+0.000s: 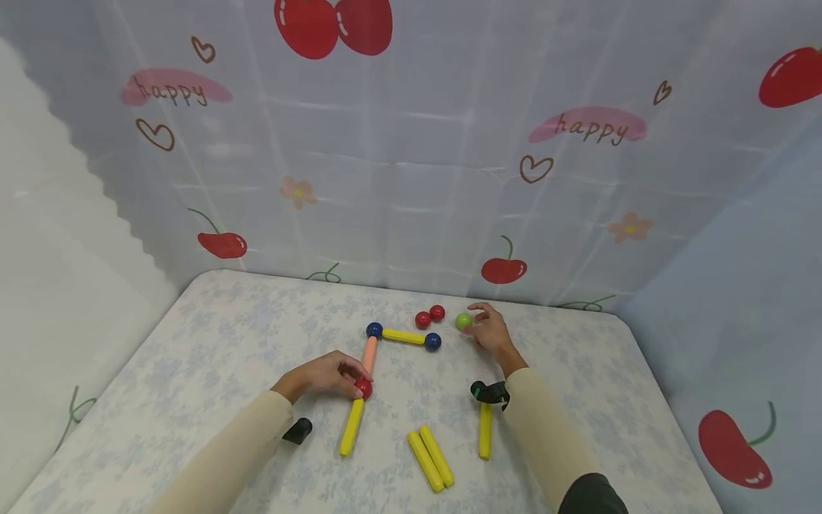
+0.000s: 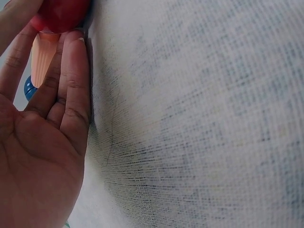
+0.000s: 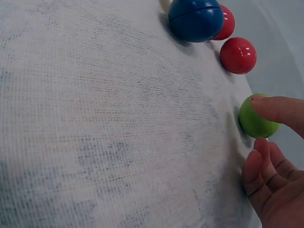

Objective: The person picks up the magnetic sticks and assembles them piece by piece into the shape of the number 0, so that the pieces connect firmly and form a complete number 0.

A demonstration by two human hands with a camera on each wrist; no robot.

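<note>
My left hand (image 1: 330, 374) holds a red ball (image 1: 363, 387) with thumb and fingers at its sides. From that ball a peach stick (image 1: 369, 353) runs back to a blue ball (image 1: 374, 330), and a yellow stick (image 1: 351, 428) lies toward the near side. A second yellow stick (image 1: 403, 336) links the blue ball to another blue ball (image 1: 433, 342). At the back, my right hand (image 1: 489, 333) is around a green ball (image 1: 464, 320), its fingers loosely spread. In the right wrist view the thumb (image 3: 280, 110) overlaps the green ball, with the other fingertips just beside it.
Two red balls (image 1: 422, 320) sit left of the green one near the table's back edge. Two yellow sticks (image 1: 430, 459) lie side by side in front, and another yellow stick (image 1: 485, 432) lies by the right forearm. A printed curtain (image 1: 411, 178) hangs behind the table.
</note>
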